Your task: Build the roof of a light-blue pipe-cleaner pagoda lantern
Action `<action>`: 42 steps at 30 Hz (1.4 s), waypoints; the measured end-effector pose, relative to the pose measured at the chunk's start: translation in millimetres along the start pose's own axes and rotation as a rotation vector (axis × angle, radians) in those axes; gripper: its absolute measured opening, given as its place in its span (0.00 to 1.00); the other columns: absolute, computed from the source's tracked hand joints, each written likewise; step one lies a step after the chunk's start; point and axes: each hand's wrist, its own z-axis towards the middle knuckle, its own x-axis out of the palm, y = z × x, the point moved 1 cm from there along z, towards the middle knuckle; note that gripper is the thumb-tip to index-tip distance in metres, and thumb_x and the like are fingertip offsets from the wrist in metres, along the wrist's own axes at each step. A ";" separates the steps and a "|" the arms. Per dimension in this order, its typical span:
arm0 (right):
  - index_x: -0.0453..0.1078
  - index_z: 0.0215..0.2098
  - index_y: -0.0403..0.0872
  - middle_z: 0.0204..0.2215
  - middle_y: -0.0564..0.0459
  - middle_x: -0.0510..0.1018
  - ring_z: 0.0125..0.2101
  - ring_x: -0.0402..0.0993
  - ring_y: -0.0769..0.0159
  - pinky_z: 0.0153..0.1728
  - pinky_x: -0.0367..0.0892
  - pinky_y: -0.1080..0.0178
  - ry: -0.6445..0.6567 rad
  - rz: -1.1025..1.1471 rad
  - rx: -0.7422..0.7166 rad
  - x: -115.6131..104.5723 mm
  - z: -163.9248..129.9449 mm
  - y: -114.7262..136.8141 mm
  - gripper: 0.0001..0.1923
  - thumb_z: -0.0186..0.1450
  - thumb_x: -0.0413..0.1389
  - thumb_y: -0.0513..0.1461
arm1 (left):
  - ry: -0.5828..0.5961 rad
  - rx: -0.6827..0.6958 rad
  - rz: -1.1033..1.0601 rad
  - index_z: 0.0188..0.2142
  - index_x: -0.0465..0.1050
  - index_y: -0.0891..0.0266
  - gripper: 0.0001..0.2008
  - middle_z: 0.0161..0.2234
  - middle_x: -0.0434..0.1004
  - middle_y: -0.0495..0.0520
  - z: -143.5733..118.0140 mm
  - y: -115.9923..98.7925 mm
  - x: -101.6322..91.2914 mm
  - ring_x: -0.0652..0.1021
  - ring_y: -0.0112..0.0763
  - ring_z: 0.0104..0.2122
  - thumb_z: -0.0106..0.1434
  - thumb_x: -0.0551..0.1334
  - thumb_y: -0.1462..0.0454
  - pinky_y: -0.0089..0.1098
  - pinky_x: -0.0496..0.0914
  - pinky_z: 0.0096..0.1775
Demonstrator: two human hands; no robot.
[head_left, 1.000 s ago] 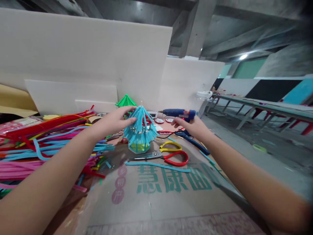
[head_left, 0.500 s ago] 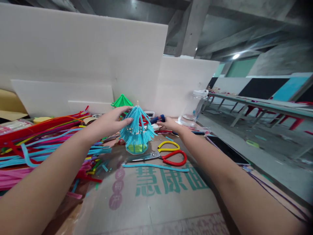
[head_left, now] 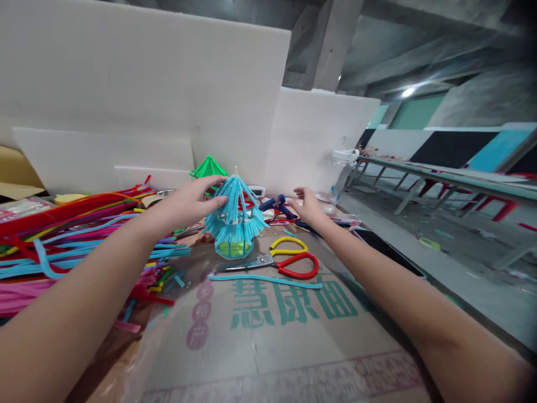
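Observation:
A small pagoda model [head_left: 235, 215] of light-blue pipe cleaners, with two tiers of roof and a green base, stands upright on the cardboard. My left hand [head_left: 201, 198] holds its upper roof from the left, thumb in front and fingers behind. Just right of the model lies a dark-blue glue gun [head_left: 274, 203]. My right hand [head_left: 308, 204] is beside the glue gun's handle, fingers apart with nothing in them. In front of the model rest scissors [head_left: 272, 262] with one yellow and one red handle. A single blue pipe cleaner [head_left: 264, 278] lies nearer to me.
Bundles of coloured pipe cleaners [head_left: 84, 235] fill the left side. Behind stand a green pagoda roof [head_left: 208, 167] and white foam boards [head_left: 146, 89]. A clear bottle [head_left: 338, 173] and a dark phone [head_left: 388, 252] are on the right. Printed cardboard [head_left: 251, 358] covers the table.
My right hand has moved up and right, off the glue gun, and its fingers have spread. My left hand stays on the pagoda model. The view has shifted slightly.

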 end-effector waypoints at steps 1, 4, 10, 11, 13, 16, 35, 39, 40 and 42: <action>0.66 0.52 0.39 0.51 0.35 0.71 0.50 0.68 0.54 0.50 0.63 0.54 -0.026 0.000 -0.030 -5.6 -9.2 7.3 0.20 0.65 0.55 0.42 | -0.002 -0.003 0.004 0.62 0.64 0.63 0.33 0.58 0.72 0.61 -0.1 -0.9 -0.2 0.75 0.49 0.53 0.63 0.56 0.47 0.45 0.68 0.56; 0.73 0.37 0.44 0.36 0.46 0.77 0.38 0.71 0.60 0.40 0.65 0.59 0.085 0.020 -0.159 -20.8 -45.8 38.3 0.12 0.67 0.53 0.44 | -0.020 -0.029 0.014 0.61 0.65 0.63 0.32 0.57 0.73 0.61 -0.3 -2.6 -0.2 0.76 0.50 0.52 0.62 0.57 0.48 0.45 0.70 0.54; 0.76 0.39 0.48 0.35 0.50 0.80 0.36 0.74 0.63 0.37 0.64 0.63 0.568 -0.073 -0.580 -25.4 -126.3 110.2 0.10 0.67 0.57 0.45 | -0.050 -0.021 -0.001 0.62 0.64 0.63 0.31 0.59 0.71 0.62 0.0 -3.4 2.8 0.74 0.49 0.55 0.63 0.57 0.49 0.46 0.68 0.56; 0.75 0.43 0.47 0.38 0.48 0.80 0.38 0.74 0.62 0.38 0.64 0.63 0.582 -0.106 -0.610 -21.0 -134.7 116.9 0.11 0.67 0.58 0.44 | -0.056 -0.011 0.002 0.62 0.64 0.64 0.31 0.59 0.71 0.62 -0.2 -3.3 3.1 0.74 0.49 0.55 0.63 0.57 0.50 0.46 0.67 0.56; 0.74 0.43 0.45 0.40 0.46 0.79 0.39 0.73 0.60 0.37 0.63 0.62 0.590 -0.191 -0.660 -8.4 -145.6 123.6 0.12 0.67 0.57 0.44 | -0.066 0.010 0.011 0.62 0.64 0.64 0.31 0.60 0.70 0.63 -0.6 -2.5 3.5 0.73 0.49 0.56 0.64 0.57 0.50 0.47 0.67 0.57; 0.73 0.38 0.43 0.37 0.46 0.77 0.35 0.72 0.64 0.33 0.61 0.63 0.583 -0.238 -0.682 10.0 -151.6 122.7 0.08 0.69 0.52 0.38 | -0.066 0.029 0.012 0.63 0.63 0.64 0.31 0.61 0.68 0.63 -1.0 -0.3 3.9 0.72 0.49 0.57 0.64 0.56 0.50 0.47 0.67 0.57; 0.63 0.36 0.48 0.20 0.60 0.71 0.22 0.67 0.71 0.24 0.59 0.67 0.414 0.735 -0.063 -17.2 -120.2 155.7 0.06 0.67 0.53 0.42 | -0.093 0.024 -0.207 0.33 0.77 0.62 0.21 0.21 0.65 0.46 -17.6 -49.7 -16.9 0.64 0.25 0.21 0.63 0.59 0.47 0.26 0.56 0.23; 0.63 0.36 0.47 0.21 0.61 0.68 0.23 0.66 0.72 0.25 0.60 0.67 0.447 0.814 -0.103 -15.1 -121.9 154.7 0.07 0.66 0.55 0.43 | -0.187 0.008 -0.267 0.31 0.74 0.62 0.20 0.22 0.65 0.46 -17.0 -45.3 -18.0 0.65 0.25 0.22 0.62 0.61 0.47 0.27 0.57 0.23; 0.63 0.36 0.47 0.22 0.61 0.68 0.23 0.66 0.72 0.26 0.61 0.66 0.457 0.836 -0.126 -15.8 -122.5 153.9 0.07 0.66 0.55 0.42 | -0.208 -0.007 -0.294 0.30 0.73 0.61 0.20 0.22 0.65 0.47 -15.9 -42.5 -18.7 0.66 0.25 0.22 0.61 0.61 0.46 0.27 0.57 0.23; 0.63 0.35 0.47 0.23 0.59 0.69 0.25 0.67 0.72 0.29 0.62 0.66 0.469 0.867 -0.163 -18.6 -123.8 151.7 0.07 0.67 0.54 0.41 | -0.215 -0.033 -0.368 0.30 0.72 0.61 0.21 0.22 0.65 0.46 -12.9 -36.6 -19.6 0.66 0.25 0.22 0.59 0.62 0.45 0.27 0.57 0.23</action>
